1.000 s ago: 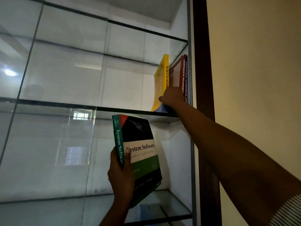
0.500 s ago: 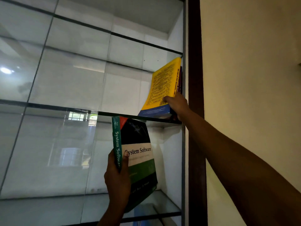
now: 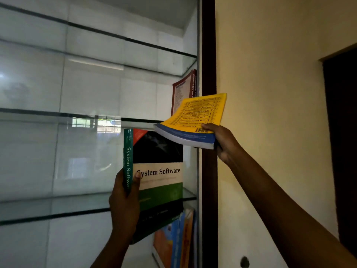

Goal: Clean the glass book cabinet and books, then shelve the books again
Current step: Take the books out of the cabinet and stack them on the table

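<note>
Two books, two hands, and both busy. Nearest us, the left hand [image 3: 124, 202] wraps round the green spine of the System Software book [image 3: 160, 171], thumb on the front cover, holding it upright in front of the cabinet and clear of any shelf. Up to the right, the right hand [image 3: 225, 144] grips the yellow book [image 3: 197, 117] by its lower corner, thumb on top beside the barcode. That book hangs tilted almost flat across the dark wooden frame [image 3: 208, 55], just off the front right corner of the middle glass shelf [image 3: 58, 114]. Behind it the red book [image 3: 183, 89] leans at that shelf's right end (another spine may sit beside it, too thin to be sure). Lower down, colourful books [image 3: 175, 238] stand at the right end of the lowest level in view. My read is that this is unloading, with books coming off so the glass and covers can be wiped. The next move calls for a place to set both volumes down, since no hand is free for the red one. The yellow paperback, held by one corner, looks floppy and could slip. A second ago it stood upright on the shelf beside the red book with the right hand at its foot. Half a second ago it was tipping outward, and now it's off the glass entirely. System Software has barely shifted.
</note>
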